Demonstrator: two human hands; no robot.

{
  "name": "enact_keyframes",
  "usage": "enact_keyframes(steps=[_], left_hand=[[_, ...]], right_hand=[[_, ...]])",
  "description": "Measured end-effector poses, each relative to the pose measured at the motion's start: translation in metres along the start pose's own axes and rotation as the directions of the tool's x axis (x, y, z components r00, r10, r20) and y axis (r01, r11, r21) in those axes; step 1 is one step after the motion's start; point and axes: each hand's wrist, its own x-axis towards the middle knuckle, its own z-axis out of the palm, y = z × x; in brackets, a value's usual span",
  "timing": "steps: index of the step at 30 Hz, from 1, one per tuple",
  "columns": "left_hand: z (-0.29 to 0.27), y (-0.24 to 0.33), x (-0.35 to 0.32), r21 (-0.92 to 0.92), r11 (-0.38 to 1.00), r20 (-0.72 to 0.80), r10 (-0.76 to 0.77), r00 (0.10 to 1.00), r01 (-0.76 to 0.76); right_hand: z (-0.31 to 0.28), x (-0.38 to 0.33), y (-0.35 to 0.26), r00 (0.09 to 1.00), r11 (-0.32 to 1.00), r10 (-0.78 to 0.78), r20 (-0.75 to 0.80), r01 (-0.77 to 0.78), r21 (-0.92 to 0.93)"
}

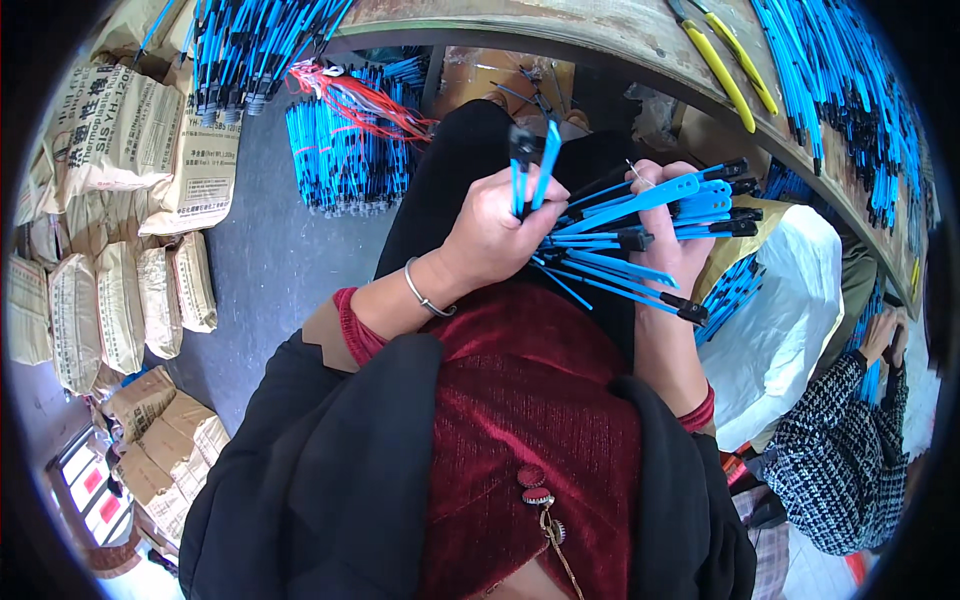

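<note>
My left hand (pixel 490 225) is closed around a couple of thin blue strips (pixel 548 165), one with a black end, standing up out of the fist. In my right hand (pixel 682 255) is a fanned bunch of blue strips with black ends (pixel 625 268), spreading over my lap. The fingers wrap round its middle, and some wider flat blue tips (pixel 705 203) show beyond them. Both hands are close together, and the bunch's narrow ends meet the left fist. A thin wire-like piece shows by the right index finger; its kind is unclear.
A wooden bench (pixel 560 25) curves across the top, bearing yellow-handled pliers (pixel 718 72) and heaps of blue strips (pixel 800 70). A tied stack of strips (pixel 345 160) with red cords stands on the floor. Paper sacks (pixel 110 130) line the left. At right are a white sack (pixel 790 300) and another person (pixel 840 450).
</note>
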Motion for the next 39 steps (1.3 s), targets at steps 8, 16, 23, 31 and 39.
enact_keyframes(steps=[8, 16, 23, 31, 39], left_hand=[[-0.017, 0.004, 0.022, -0.717, 0.522, 0.259, -0.416, 0.872, 0.462], [-0.018, 0.023, 0.032, -0.169, 0.968, 0.053, -0.178, 0.983, 0.185], [-0.039, 0.015, 0.025, -0.439, 0.871, 0.239, -0.124, 0.963, 0.221], [-0.039, 0.008, 0.028, -0.479, 0.852, 0.228, -0.109, 0.967, 0.21], [-0.044, 0.033, 0.027, -0.352, 0.889, 0.29, -0.195, 0.937, 0.294]], right_hand=[[0.007, -0.001, -0.001, 0.996, 0.995, 0.071, 0.053, -0.067, -0.072], [0.012, 0.011, 0.001, 0.891, 0.95, -0.051, 0.451, 0.182, -0.252], [-0.015, 0.026, 0.019, 0.926, 0.938, -0.014, 0.378, -0.119, 0.325], [-0.008, 0.003, 0.048, 0.745, 0.965, 0.117, 0.657, -0.241, 0.102], [0.002, -0.001, 0.027, 0.803, 0.967, 0.245, 0.543, -0.241, -0.08]])
